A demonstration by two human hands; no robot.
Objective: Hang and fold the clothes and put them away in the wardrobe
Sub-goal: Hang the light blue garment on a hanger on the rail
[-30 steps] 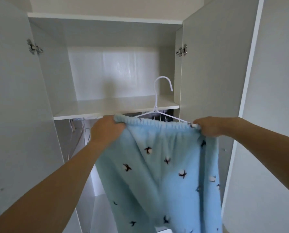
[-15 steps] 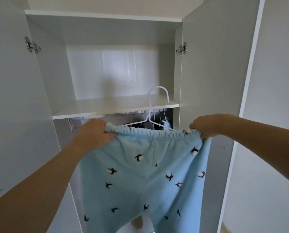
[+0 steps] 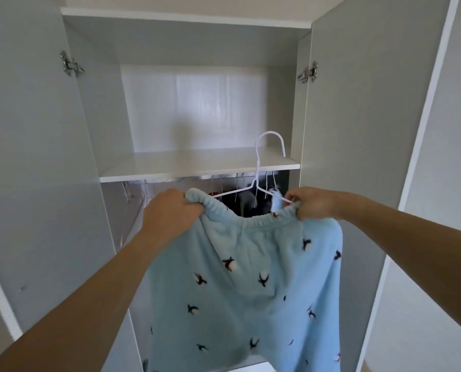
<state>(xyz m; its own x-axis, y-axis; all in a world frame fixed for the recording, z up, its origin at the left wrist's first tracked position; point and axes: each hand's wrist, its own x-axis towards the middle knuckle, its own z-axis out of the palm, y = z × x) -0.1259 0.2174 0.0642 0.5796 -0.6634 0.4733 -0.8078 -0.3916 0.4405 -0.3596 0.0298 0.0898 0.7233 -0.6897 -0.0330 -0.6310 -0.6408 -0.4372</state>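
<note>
A person is standing at an open wardrobe (image 3: 331, 130), holding up a pair of light blue fleece trousers (image 3: 251, 277) printed with small dark penguin shapes. No brand, label or writing is showing anywhere.

The left hand (image 3: 170, 213) is gripping the left end of the gathered elastic waistband, fingers curled over the cloth. The right hand (image 3: 311, 204) is pinching the right end of the waistband together with one arm of a white wire hanger (image 3: 261, 181). Both forearms are reaching forward and upward from the lower corners, and the waistband is sagging a little between the hands.

The hanger's hook is pointing up, in front of the front edge of a white shelf (image 3: 197, 163). The compartment above that shelf is lying open. Just under the shelf, a metal rail (image 3: 186, 178) is carrying several hangers with dark clothes (image 3: 251, 202) bunched toward the right. Toward the left, only a few bare hangers are hanging on the rail.

Both doors are standing wide open at the sides, each showing a metal hinge (image 3: 71, 64). The trouser legs are hanging down out of view at the bottom.
</note>
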